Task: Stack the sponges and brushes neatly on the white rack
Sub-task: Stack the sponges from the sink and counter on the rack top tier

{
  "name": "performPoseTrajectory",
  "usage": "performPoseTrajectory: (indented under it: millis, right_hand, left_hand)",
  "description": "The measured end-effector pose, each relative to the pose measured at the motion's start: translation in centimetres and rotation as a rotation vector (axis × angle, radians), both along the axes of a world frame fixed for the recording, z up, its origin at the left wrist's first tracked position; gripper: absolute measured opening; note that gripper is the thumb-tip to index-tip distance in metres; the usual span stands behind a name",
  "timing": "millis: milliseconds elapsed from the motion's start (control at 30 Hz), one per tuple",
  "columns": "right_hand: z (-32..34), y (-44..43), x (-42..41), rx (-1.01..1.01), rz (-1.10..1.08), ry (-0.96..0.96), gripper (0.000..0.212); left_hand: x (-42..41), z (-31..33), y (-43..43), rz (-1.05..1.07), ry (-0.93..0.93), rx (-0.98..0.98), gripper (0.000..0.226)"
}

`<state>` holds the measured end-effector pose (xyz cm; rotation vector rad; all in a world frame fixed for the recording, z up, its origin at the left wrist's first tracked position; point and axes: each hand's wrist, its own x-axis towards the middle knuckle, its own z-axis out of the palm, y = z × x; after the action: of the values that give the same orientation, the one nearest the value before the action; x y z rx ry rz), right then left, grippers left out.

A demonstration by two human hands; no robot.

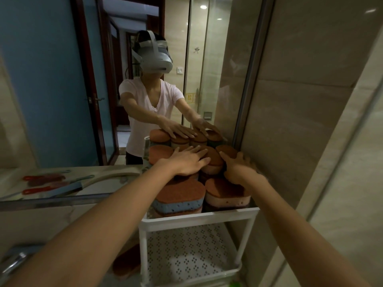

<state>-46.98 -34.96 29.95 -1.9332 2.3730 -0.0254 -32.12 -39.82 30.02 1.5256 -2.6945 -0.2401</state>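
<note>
Left hand (189, 161) flat, fingers spread, palm pressing rust-topped sponges (211, 160) stacked on white rack (199, 217) top shelf. Right hand (238, 167) fingers splayed, resting on rear-right sponge; grasps nothing.

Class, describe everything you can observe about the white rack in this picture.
The white rack looks like plastic, with thin corner posts and shelves. It stands upright against a mirror, beside a tiled wall. Its top shelf is packed with sponges, rust-brown on top, with blue or pink bodies. The left hand and right hand rest flat on the rear sponges. The lower shelf, perforated with small hole clusters, looks bare.
</note>
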Motion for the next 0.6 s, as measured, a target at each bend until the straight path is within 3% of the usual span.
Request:
performPoseTrajectory:
  millis: [100, 167, 333, 433, 600]
  right_hand:
    - [0.3, 0.3, -0.7, -0.066, 0.054, -0.063, 0.066]
    - [0.6, 1.1, -0.6, -0.157, 0.121, -0.143, 0.06]
    - [1.1, 3.8, 3.1, -0.558, 0.289, -0.335, 0.033]
    - [0.2, 5.7, 7.8, -0.752, 0.399, -0.455, 0.028]
    - [-5.0, 9.8, 18.3, -0.702, 0.636, -0.697, 0.033]
  left_hand:
    - [0.0, 0.8, -0.1, 0.013, 0.076, 0.045, 0.061]
    - [0.1, 1.4, 0.3, 0.028, 0.231, 0.066, 0.055]
    - [2.1, 3.3, 2.7, 0.15, 0.518, -0.142, 0.035]
    - [5.3, 3.2, 5.6, 0.301, 0.66, -0.266, 0.03]
    - [14.1, -1.3, 12.5, 0.626, 0.878, -0.38, 0.024]
